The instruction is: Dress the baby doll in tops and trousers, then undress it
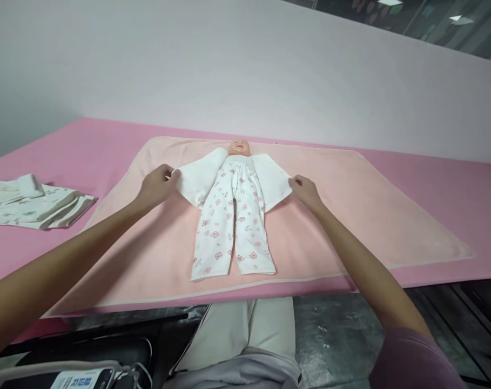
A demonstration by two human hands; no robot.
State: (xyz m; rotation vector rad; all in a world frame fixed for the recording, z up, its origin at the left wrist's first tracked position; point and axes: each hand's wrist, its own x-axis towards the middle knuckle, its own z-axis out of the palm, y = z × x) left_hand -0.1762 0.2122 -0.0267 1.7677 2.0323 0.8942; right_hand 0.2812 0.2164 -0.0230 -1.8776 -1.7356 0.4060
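White cloth (200, 175) flares out on both sides of printed trousers (219, 229) mid-frame, just below a doll's head (239, 147); the left hand (157, 185) and right hand (307, 192) each have fingers clamped on an outer edge.

Pink table (451, 189): a peach blanket (378, 216) with pale edging is spread over its middle, near side close to the front edge. Folded printed clothes (40, 202) lie to the left.

two hands (158, 185), two white flaps (271, 181), one doll (239, 147), one trouser pair (216, 233), one blanket (350, 216), one folded cloth pile (38, 205)
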